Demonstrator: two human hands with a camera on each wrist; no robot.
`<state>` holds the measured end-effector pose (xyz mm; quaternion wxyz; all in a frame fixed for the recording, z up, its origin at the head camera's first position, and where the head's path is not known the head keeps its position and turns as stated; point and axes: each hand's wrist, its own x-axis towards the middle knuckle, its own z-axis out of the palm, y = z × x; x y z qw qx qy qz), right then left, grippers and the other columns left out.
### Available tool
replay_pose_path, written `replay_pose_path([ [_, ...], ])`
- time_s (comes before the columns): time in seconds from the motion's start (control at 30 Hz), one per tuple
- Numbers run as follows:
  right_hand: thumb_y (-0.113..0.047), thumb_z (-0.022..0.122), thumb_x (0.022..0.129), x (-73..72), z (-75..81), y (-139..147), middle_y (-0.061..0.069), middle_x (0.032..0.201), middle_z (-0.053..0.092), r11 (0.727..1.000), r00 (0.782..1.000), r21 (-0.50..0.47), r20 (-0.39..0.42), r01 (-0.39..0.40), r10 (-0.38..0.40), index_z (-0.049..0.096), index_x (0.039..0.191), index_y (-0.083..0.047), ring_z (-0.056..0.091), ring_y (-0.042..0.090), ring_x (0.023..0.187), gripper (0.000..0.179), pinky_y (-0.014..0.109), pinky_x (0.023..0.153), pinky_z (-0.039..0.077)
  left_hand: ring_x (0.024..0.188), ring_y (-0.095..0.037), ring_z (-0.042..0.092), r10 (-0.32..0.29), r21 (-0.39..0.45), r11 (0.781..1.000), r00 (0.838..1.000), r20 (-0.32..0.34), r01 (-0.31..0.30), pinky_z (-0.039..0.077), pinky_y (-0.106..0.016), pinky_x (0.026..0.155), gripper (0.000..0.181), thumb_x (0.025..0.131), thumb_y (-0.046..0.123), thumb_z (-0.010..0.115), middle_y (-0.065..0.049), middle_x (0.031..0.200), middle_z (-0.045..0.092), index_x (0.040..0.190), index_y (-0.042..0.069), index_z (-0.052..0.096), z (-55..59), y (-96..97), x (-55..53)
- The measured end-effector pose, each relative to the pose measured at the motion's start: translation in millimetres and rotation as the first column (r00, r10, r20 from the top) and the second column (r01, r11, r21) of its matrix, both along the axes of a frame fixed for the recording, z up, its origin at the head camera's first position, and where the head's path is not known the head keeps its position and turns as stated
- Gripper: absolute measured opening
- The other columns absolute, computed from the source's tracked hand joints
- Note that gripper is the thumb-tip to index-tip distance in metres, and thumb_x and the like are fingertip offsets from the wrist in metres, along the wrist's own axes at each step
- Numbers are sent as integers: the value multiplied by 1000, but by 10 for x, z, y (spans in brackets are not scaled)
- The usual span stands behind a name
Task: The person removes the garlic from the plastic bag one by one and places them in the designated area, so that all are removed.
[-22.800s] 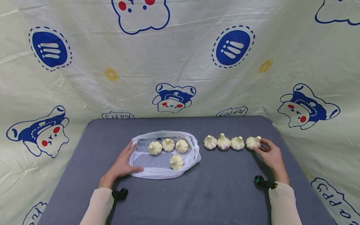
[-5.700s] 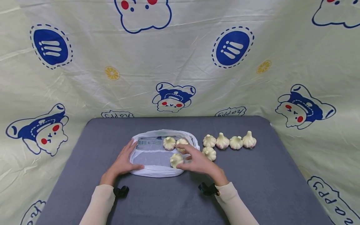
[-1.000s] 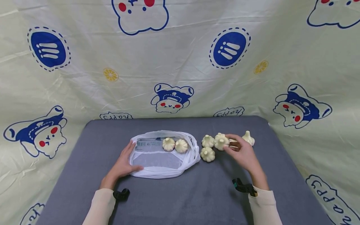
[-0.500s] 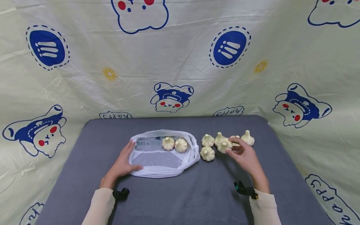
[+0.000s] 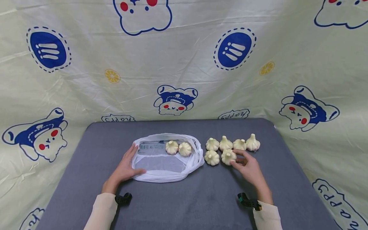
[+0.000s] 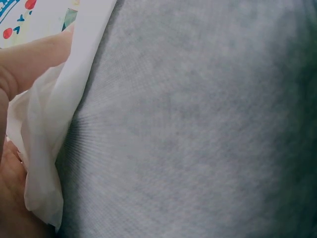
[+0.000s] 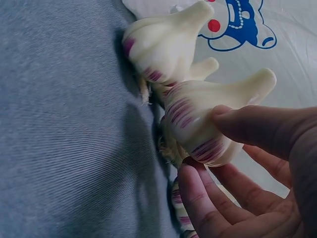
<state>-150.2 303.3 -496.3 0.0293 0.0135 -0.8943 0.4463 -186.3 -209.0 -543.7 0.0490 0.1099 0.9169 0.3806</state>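
Note:
My right hand [image 5: 249,166] pinches a white garlic bulb [image 5: 228,157] between thumb and fingertips, in the front row right of the bag. In the right wrist view this garlic bulb [image 7: 198,119] shows purple streaks and an upward stem, the thumb [image 7: 257,126] on one side and fingers on the other. My left hand [image 5: 124,166] grips the left side of a white plastic bag [image 5: 161,176], which lies with its mouth spread. In the left wrist view the thumb [image 6: 39,59] is over the bag's folded edge [image 6: 54,114]. Inside the bag sit two garlic bulbs [image 5: 172,147].
Behind the held bulb runs a back row of several garlic bulbs [image 5: 226,143]. Another garlic bulb [image 5: 212,158] sits to its left, near the bag's right end. All rest on a grey cloth-covered table [image 5: 184,204], with a printed curtain [image 5: 184,64] behind.
Since the earliest frame, the bag has gone from several bulbs to two, and a front row has appeared. Over the last second my right hand brought its bulb down toward me beside that row's first bulb.

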Motion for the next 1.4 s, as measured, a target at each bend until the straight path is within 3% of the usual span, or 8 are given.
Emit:
replay_pose_path([
  [0.37, -20, 74, 97, 10, -190, 5, 26, 142, 57, 999, 998, -15, 57, 31, -30, 58, 141, -9, 65, 44, 120, 48, 35, 83, 58, 156, -48, 11, -1, -6, 1000, 1000, 9, 1, 19, -74, 118, 117, 75, 40, 89, -19, 173, 9, 163, 3, 22, 6, -15, 47],
  [0.77, -17, 75, 96, -7, -242, -8, 28, 143, 56, 999, 999, -45, 51, 15, -13, 57, 141, -5, 65, 45, 119, 50, 21, 79, 54, 157, -47, 9, -5, -2, 1000, 1000, 15, 5, 17, -72, 120, 118, 75, 38, 90, -19, 173, 9, 164, 3, 21, -3, -7, 10],
  [0.93, -17, 75, 96, -12, -243, -17, 29, 143, 56, 1000, 999, -26, 43, 7, -6, 56, 142, -4, 65, 44, 117, 51, 20, 79, 54, 157, -47, 9, -7, 4, 1000, 1000, 16, 7, 17, -72, 120, 118, 75, 38, 90, -18, 173, 8, 163, 2, 21, -4, -1, 11],
  [1.23, -22, 72, 98, -23, -215, -10, 29, 145, 54, 999, 999, -26, 49, -18, 20, 51, 147, -4, 62, 47, 122, 56, 37, 86, 58, 156, -49, 10, -9, 11, 1000, 1000, -3, 9, 17, -72, 120, 118, 75, 37, 90, -21, 172, 10, 163, 1, 21, 7, -2, 11],
  [1.4, -25, 72, 98, -41, -190, 6, 27, 144, 54, 999, 998, -13, 49, -34, 35, 51, 147, -4, 62, 46, 122, 57, 40, 87, 58, 157, -48, 10, -8, 14, 1000, 1000, -1, 8, 16, -72, 120, 118, 75, 37, 90, -20, 173, 10, 163, 2, 20, 3, -3, -1],
])
